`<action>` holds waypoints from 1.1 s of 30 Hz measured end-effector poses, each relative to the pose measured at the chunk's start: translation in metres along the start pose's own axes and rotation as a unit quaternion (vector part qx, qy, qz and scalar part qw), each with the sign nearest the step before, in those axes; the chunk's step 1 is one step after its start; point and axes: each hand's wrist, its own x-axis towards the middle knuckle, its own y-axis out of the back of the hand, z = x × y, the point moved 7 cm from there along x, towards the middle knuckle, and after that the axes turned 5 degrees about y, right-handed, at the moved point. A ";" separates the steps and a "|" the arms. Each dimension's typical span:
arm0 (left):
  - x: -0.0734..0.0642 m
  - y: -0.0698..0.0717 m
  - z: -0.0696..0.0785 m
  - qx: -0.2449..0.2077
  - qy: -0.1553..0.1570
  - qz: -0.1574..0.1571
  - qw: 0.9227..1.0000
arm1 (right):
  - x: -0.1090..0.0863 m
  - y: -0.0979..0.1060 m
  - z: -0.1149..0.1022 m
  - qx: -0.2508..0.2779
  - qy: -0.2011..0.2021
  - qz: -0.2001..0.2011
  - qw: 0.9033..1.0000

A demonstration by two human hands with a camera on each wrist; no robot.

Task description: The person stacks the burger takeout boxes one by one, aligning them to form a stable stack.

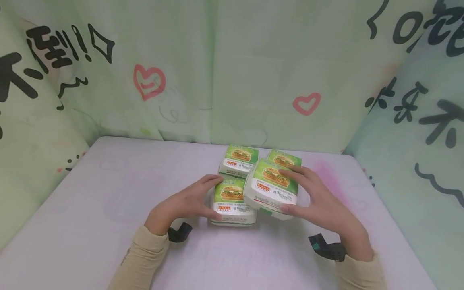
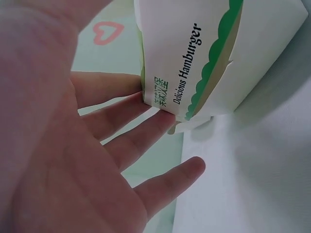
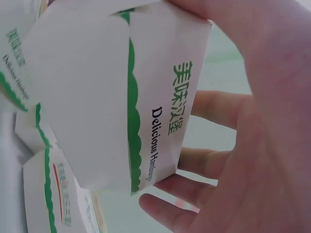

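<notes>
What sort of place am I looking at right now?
Probably a screened-off tabletop workspace, perhaps a makeshift booth: a pale table, light green hangings behind and beside it, and four hamburger boxes grouped together.

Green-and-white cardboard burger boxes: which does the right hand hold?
The front-right burger box; it alone is in the right hand, partly hiding the back-right box.

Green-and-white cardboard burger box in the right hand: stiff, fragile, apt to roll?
The green-and-white cardboard burger box is probably fairly stiff: its panels look flat in the right hand. It might dent under a hard squeeze, since its sides look like thin folded card. Rolling seems unlikely, given those broad flat faces.
</notes>
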 end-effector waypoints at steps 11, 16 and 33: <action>-0.003 -0.001 0.004 -0.012 -0.030 -0.010 0.999 | 0.005 -0.009 -0.009 0.029 0.034 0.006 0.999; -0.002 -0.002 0.005 -0.021 -0.023 -0.012 0.999 | 0.008 -0.017 -0.012 0.038 0.031 -0.012 0.999; 0.005 -0.011 0.015 -0.063 -0.074 -0.012 0.995 | 0.014 -0.040 -0.022 0.068 0.064 -0.052 0.994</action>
